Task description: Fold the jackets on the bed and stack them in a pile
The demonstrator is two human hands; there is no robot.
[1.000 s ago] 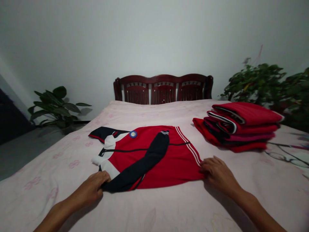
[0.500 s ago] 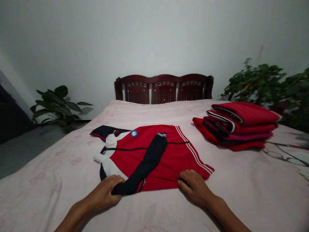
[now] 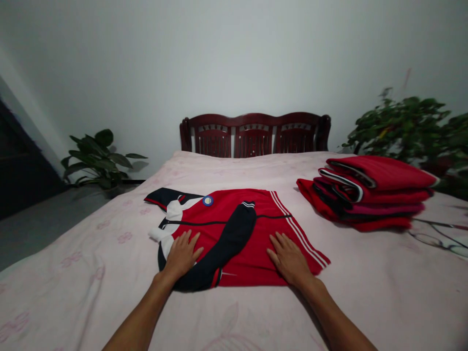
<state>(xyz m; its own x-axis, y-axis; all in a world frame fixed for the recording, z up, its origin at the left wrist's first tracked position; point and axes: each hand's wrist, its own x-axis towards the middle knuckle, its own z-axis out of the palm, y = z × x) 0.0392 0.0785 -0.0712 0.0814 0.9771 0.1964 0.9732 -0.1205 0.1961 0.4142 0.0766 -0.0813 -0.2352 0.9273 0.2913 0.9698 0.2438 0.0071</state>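
Observation:
A red zip jacket (image 3: 215, 209) with a white yoke, dark navy sleeves and a round blue badge lies front up on the bed, collar to the left and striped hem to the right. Its near sleeve (image 3: 234, 234) is folded across the front, the striped cuff resting near the zip. My left hand (image 3: 183, 254) lies flat with fingers spread on the shoulder, beside that sleeve. On the red body near the hem, my right hand (image 3: 288, 258) is also spread flat. The far sleeve (image 3: 166, 196) points left, partly tucked from sight.
Folded red and dark garments form a stack (image 3: 369, 192) on the right of the bed. Eyeglasses (image 3: 431, 240) lie beside it. A pink floral sheet (image 3: 120, 292) covers the bed, before a dark wooden headboard (image 3: 255, 134). Potted plants (image 3: 98, 156) stand at both sides.
Both hands have moved from the jacket's near edge farther onto it. My left hand has let go of the sleeve near the shoulder, and the fingers of both hands have spread flat.

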